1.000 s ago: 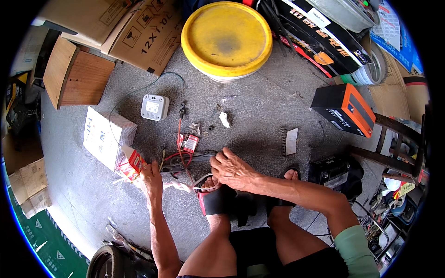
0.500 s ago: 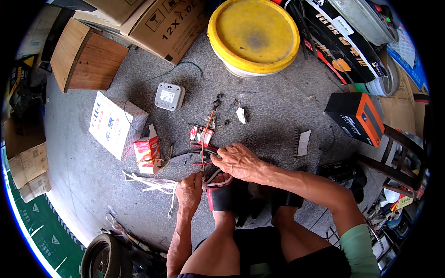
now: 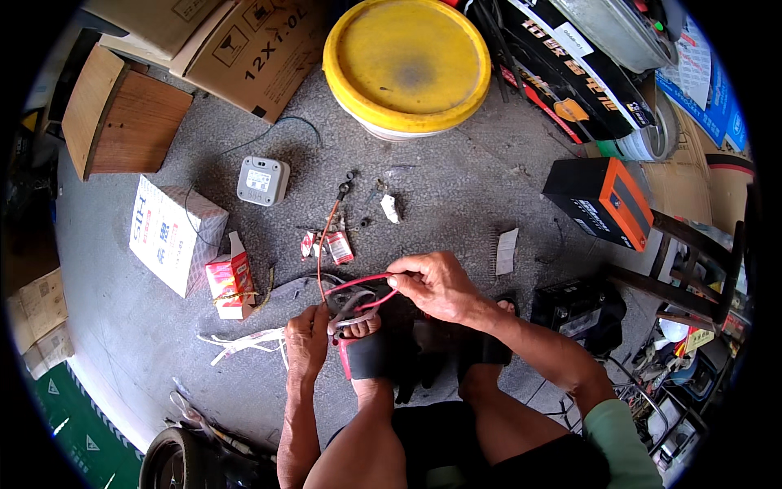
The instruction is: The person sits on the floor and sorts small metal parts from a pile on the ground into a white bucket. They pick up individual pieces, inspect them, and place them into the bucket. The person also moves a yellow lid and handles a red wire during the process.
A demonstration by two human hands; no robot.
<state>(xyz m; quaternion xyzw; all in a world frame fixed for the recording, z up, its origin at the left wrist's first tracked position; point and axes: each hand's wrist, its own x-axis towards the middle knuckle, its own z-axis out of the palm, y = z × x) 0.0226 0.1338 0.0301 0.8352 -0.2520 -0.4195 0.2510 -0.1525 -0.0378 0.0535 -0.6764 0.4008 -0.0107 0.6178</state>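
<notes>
My right hand (image 3: 440, 287) pinches a red wire (image 3: 358, 282), pulled into a loop above my left foot. The fingers of my left hand (image 3: 306, 336) are closed on the lower end of a thin orange wire (image 3: 330, 231). This wire runs up the floor to a black connector (image 3: 344, 189). Grey cable (image 3: 349, 308) lies bunched between my hands, partly over my toes. White strips (image 3: 248, 344) trail on the floor to the left of my left hand. Small red-and-white packets (image 3: 340, 247) lie beside the orange wire.
A red carton (image 3: 230, 281), a white box (image 3: 177, 236) and a grey device (image 3: 263, 181) stand to the left. Ahead is a yellow-lidded bucket (image 3: 407, 65). To the right are a black-and-orange box (image 3: 599, 200), a black battery (image 3: 574, 310) and a wooden stool (image 3: 692, 269).
My right hand has drawn the red wire out of the bundle to the right into a loop. My left hand stays on the orange wire. The whole view has shifted slightly.
</notes>
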